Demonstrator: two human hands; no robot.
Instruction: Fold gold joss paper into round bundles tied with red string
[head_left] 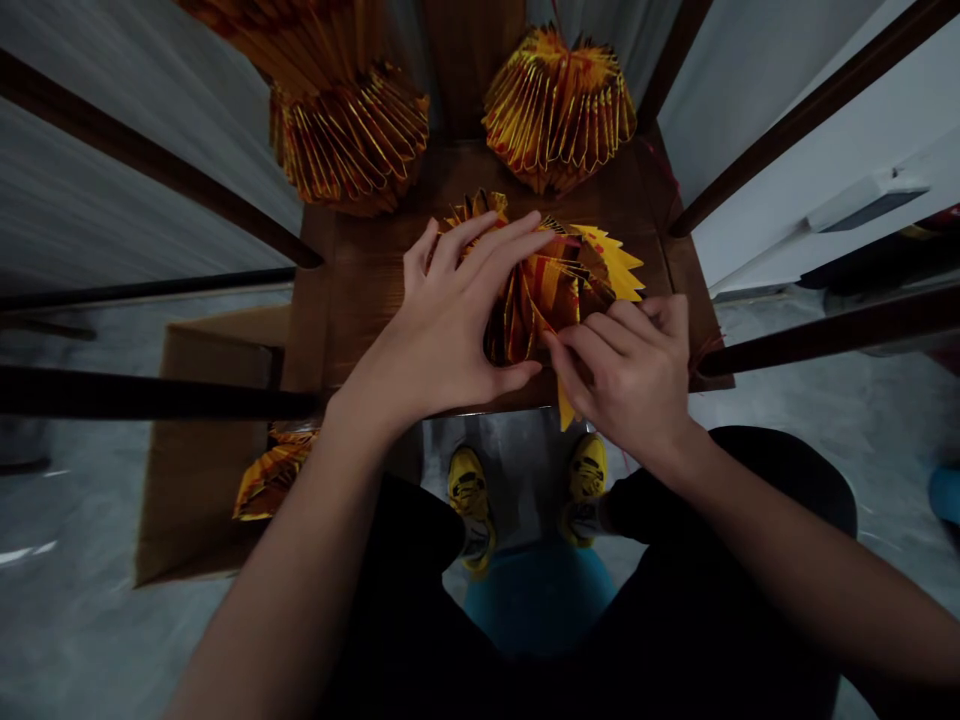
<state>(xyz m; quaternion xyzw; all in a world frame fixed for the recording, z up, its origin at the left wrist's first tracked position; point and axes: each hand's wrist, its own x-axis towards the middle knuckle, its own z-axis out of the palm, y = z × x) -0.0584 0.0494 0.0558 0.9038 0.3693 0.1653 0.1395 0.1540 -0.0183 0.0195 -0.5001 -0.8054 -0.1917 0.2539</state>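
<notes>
A bundle of pleated red-and-gold joss paper (544, 300) lies on a dark wooden seat (367, 265), with its serrated yellow edge fanning out to the right. My left hand (450, 315) curves over its left side, fingers spread across the folds. My right hand (622, 375) pinches the lower right folds between fingers and thumb. Beyond both hands stand two rounded pleated paper pieces of the same red and gold, one (559, 110) at the far right and one (349, 140) at the far left.
Dark wooden legs (142, 150) rise around the seat. An open cardboard box (202, 470) at lower left holds more folded paper (274, 478). Below are my yellow shoes (470, 500) on a grey floor, with a blue stool (538, 600) under me.
</notes>
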